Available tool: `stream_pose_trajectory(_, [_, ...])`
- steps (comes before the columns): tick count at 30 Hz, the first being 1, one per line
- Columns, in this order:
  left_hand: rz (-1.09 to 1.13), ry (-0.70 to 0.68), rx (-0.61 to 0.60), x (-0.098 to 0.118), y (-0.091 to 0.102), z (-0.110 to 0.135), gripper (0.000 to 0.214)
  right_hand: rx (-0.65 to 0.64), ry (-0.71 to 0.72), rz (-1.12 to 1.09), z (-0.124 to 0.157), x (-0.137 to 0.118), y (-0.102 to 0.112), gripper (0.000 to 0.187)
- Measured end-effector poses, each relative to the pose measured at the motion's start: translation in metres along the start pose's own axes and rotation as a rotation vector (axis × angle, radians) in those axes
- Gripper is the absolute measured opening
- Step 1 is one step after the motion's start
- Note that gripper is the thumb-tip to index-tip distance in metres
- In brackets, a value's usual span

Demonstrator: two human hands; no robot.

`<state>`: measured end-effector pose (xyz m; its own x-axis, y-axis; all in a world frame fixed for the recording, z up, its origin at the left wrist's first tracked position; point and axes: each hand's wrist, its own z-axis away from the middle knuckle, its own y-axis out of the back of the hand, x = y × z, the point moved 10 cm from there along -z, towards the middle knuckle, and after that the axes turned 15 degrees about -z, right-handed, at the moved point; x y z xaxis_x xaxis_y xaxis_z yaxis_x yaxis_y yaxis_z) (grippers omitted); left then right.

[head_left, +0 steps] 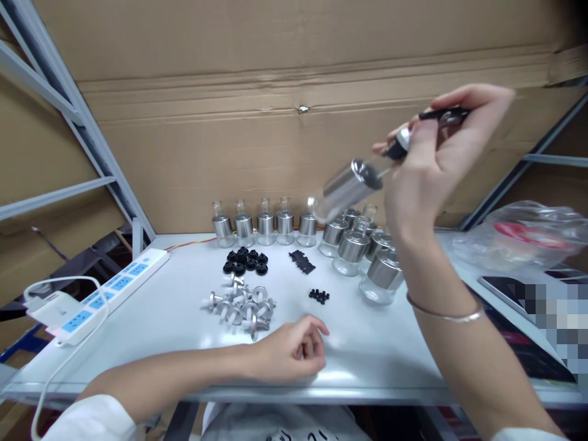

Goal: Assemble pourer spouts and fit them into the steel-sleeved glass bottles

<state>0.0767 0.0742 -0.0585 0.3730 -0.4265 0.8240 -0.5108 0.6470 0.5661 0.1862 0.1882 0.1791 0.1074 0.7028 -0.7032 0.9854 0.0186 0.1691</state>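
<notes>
My right hand (427, 153) is raised at the right, wrapped round the black and silver pourer top of a glass bottle (346, 188) with a metal sleeve. The bottle is tilted, its base pointing down and left, and is blurred. My left hand (294, 352) rests near the table's front edge with fingers loosely curled and nothing visible in them. Beyond it are small black caps (319, 296) and a pile of silver pourer parts with clear stems (243, 306). Black ring-shaped parts (245, 260) and flat black pieces (302, 261) lie farther back.
Several sleeved glass bottles (265, 223) stand along the back, and more (351, 251) cluster behind my right forearm. A white power strip (114, 294) with a cable lies at the left. A plastic bag (519, 239) and a phone (509, 291) are at the right. Cardboard (229, 141) walls the back.
</notes>
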Motion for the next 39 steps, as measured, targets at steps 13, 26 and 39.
stream_pose_trajectory(13, [0.056,-0.18,-0.081,0.025,0.008,0.002,0.067,-0.133,-0.004,-0.8,0.114,-0.029,-0.093,0.017])
stream_pose_trajectory(26, [-0.094,-0.188,-0.079,0.025,0.011,0.004,0.037,-0.373,0.059,-0.478,0.148,-0.032,-0.113,0.03])
stream_pose_trajectory(39, [-0.102,-0.224,-0.049,0.04,0.019,0.007,0.034,-0.402,0.284,-0.409,0.155,-0.053,-0.112,0.018])
